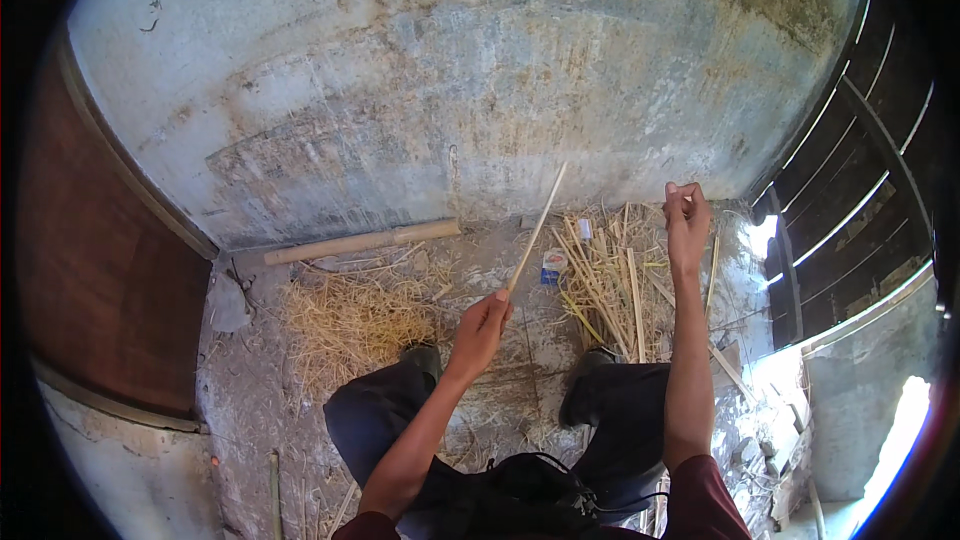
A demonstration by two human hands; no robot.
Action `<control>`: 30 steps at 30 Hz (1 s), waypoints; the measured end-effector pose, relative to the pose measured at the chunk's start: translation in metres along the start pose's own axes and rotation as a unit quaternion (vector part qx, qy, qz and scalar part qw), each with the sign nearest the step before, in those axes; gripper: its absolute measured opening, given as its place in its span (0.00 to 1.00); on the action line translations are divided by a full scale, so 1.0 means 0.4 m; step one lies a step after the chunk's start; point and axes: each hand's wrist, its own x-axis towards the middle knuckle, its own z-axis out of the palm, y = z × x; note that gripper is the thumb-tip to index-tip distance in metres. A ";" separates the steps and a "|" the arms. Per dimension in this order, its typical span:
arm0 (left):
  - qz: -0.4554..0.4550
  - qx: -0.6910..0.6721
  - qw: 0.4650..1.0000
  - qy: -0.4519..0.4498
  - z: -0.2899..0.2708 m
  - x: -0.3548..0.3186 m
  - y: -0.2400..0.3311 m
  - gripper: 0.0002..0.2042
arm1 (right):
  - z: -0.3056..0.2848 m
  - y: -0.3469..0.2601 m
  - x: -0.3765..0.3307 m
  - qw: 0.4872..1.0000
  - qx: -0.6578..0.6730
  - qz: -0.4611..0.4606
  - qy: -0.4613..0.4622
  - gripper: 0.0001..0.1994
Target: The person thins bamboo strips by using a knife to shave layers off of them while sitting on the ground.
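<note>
My left hand (480, 335) is closed round the lower end of a thin, pale bamboo strip (537, 230). The strip slants up and to the right, its far end free in front of the wall. Farther right and higher, my right hand (687, 225) is held up with its fingers curled to the thumb. Anything inside that pinch is too small to make out. Below and between the hands lies a loose pile of split bamboo strips (632, 305) on the floor. A heap of fine, curly shavings (355, 325) spreads out to the left of my left hand.
A bamboo pole (365, 242) lies along the foot of the stained wall (450, 90). Near the strips is a small blue and white packet (552, 268). A brown door panel (115, 240) stands at left, dark wooden slats (850, 190) at right. Rubble (770, 450) lies at lower right.
</note>
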 end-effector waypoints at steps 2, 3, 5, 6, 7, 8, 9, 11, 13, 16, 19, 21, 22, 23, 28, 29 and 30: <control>-0.001 0.006 1.000 0.009 0.004 -0.004 0.017 0.28 | 0.006 -0.016 -0.010 0.999 0.047 0.015 -0.011 0.11; -0.002 0.009 1.000 0.014 0.006 -0.007 0.026 0.28 | 0.009 -0.024 -0.016 0.999 0.052 0.006 -0.012 0.11; 0.002 -0.017 1.000 0.018 0.016 -0.014 0.053 0.27 | 0.021 -0.029 -0.029 0.998 0.055 -0.015 -0.014 0.10; 0.003 -0.031 0.999 0.020 0.021 -0.016 0.062 0.27 | 0.031 -0.030 -0.037 0.998 0.053 -0.026 -0.016 0.09; -0.004 -0.048 0.999 0.017 0.022 -0.017 0.067 0.27 | 0.042 -0.034 -0.044 0.998 0.051 -0.037 -0.018 0.09; -0.012 -0.065 0.998 0.013 0.022 -0.017 0.071 0.26 | 0.052 -0.037 -0.053 0.998 0.037 -0.040 -0.030 0.09; -0.020 -0.082 0.996 0.009 0.023 -0.018 0.073 0.26 | 0.062 -0.041 -0.064 0.998 0.023 -0.044 -0.042 0.09; -0.017 -0.059 0.998 0.009 0.025 -0.016 0.064 0.26 | 0.084 -0.047 -0.082 0.996 0.009 -0.058 -0.062 0.10; -0.003 -0.027 1.000 0.012 0.025 -0.013 0.050 0.26 | 0.105 -0.054 -0.099 0.994 0.008 -0.078 -0.079 0.10; 0.021 0.025 0.999 0.019 0.024 -0.010 0.037 0.26 | 0.111 -0.080 -0.127 0.987 -0.033 -0.096 -0.121 0.10; 0.027 0.053 0.998 0.022 0.020 -0.006 0.034 0.27 | 0.124 -0.104 -0.160 0.980 -0.023 -0.087 -0.179 0.10; 0.042 0.059 0.997 0.027 0.014 -0.006 0.026 0.27 | 0.135 -0.130 -0.181 0.968 -0.070 -0.099 -0.222 0.11; 0.035 0.050 0.998 0.032 0.016 -0.006 0.027 0.27 | 0.153 -0.128 -0.188 0.963 -0.074 -0.128 -0.227 0.11; 0.029 0.042 0.998 0.036 0.018 -0.006 0.028 0.27 | 0.166 -0.129 -0.196 0.957 -0.078 -0.157 -0.232 0.11; 0.040 0.090 0.995 0.028 0.028 -0.007 0.041 0.27 | 0.172 -0.133 -0.226 0.941 -0.097 -0.202 -0.252 0.12; 0.029 0.103 0.994 0.025 0.029 -0.008 0.050 0.27 | 0.172 -0.139 -0.228 0.940 -0.097 -0.202 -0.257 0.12; 0.018 0.116 0.993 0.023 0.031 -0.008 0.054 0.28 | 0.171 -0.141 -0.230 0.939 -0.096 -0.201 -0.262 0.12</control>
